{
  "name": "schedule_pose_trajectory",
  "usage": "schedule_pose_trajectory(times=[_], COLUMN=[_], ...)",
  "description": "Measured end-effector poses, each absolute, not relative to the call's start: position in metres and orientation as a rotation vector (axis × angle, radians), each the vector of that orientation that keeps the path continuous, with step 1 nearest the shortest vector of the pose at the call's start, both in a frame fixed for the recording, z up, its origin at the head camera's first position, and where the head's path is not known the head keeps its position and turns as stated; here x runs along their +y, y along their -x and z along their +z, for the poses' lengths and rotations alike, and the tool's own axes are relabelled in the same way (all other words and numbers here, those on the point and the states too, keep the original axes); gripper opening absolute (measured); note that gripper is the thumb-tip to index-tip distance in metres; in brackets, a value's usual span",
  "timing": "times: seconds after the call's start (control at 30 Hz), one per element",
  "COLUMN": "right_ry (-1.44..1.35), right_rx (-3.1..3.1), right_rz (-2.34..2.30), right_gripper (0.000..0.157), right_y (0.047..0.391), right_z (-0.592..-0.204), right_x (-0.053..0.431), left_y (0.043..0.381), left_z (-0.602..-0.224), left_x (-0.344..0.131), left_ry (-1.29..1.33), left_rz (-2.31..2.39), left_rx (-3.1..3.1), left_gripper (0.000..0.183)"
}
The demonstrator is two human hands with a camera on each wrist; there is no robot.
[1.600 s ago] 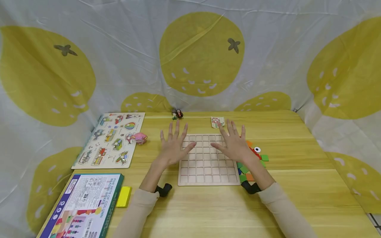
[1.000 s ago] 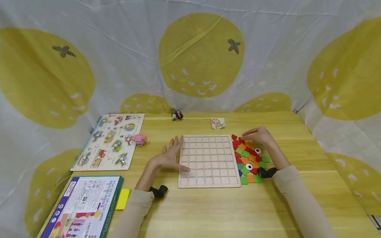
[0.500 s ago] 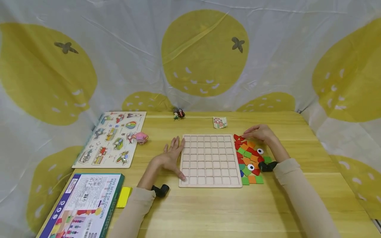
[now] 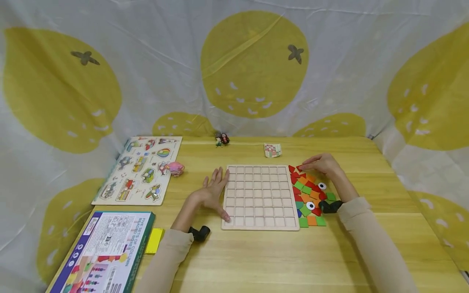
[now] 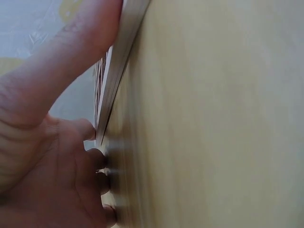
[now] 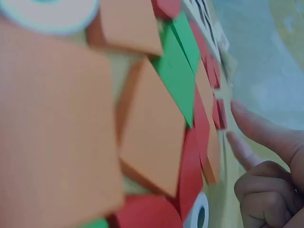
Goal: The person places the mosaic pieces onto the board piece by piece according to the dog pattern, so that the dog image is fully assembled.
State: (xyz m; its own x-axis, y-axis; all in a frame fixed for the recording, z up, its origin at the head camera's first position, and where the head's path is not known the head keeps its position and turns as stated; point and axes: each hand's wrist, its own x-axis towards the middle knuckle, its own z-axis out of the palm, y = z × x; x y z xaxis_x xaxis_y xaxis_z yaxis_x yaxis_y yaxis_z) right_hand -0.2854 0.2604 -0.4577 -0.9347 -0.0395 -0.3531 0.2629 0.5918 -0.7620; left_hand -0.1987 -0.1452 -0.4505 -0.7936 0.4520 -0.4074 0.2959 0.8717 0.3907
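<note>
A square wooden grid board (image 4: 261, 228) lies flat in the middle of the table. Along its left edge my left hand (image 4: 212, 196) is spread, thumb at the near corner and a fingertip at the far one. In the left wrist view, the thumb (image 5: 71, 52) presses on the board's edge (image 5: 124, 47). To the right of the board lies a loose cluster of flat red, orange and green pieces (image 4: 306, 189). At the cluster's far end, my right hand (image 4: 325, 165) reaches to a small red piece (image 6: 220, 114); thumb and index tips are apart right beside it.
Two white eye-like discs (image 4: 310, 206) lie among the pieces. A patterned card (image 4: 272, 150) and small figurines (image 4: 221, 139) are behind the board. At left are a picture puzzle board (image 4: 139, 171), a pink toy (image 4: 176, 168), a boxed set (image 4: 106, 248) and a yellow block (image 4: 154, 241).
From above the board, my hands have parted: the left went down to its left edge, the right over to the far end of the pieces. Over the last half second both stay nearly still.
</note>
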Motion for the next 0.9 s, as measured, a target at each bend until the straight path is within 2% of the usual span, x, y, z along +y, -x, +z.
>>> schedule_pose_trajectory(times=[0.3,0.57,0.67,0.9], right_ry=[-0.124,-0.149,-0.159,-0.037], right_rx=[2.326,2.300,2.360,2.424], right_rz=[-1.295,-1.319,-1.298,-1.240], right_gripper=[0.040,0.045,0.041,0.037], right_y=[0.291,0.293,0.293,0.295], right_z=[-0.453,-0.459,-0.458,-0.461], right_x=[0.257,0.256,0.255,0.254], left_y=[0.200,0.198,0.199,0.198], left_z=[-0.451,-0.452,-0.452,-0.450], left_x=[-0.144,-0.143,-0.144,-0.144], left_ry=[-0.549,-0.543,-0.544,-0.545], left_rz=[0.432,0.422,0.435,0.433], left_rx=[2.557,2.552,2.553,2.540], left_gripper=[0.153,0.153,0.153,0.152])
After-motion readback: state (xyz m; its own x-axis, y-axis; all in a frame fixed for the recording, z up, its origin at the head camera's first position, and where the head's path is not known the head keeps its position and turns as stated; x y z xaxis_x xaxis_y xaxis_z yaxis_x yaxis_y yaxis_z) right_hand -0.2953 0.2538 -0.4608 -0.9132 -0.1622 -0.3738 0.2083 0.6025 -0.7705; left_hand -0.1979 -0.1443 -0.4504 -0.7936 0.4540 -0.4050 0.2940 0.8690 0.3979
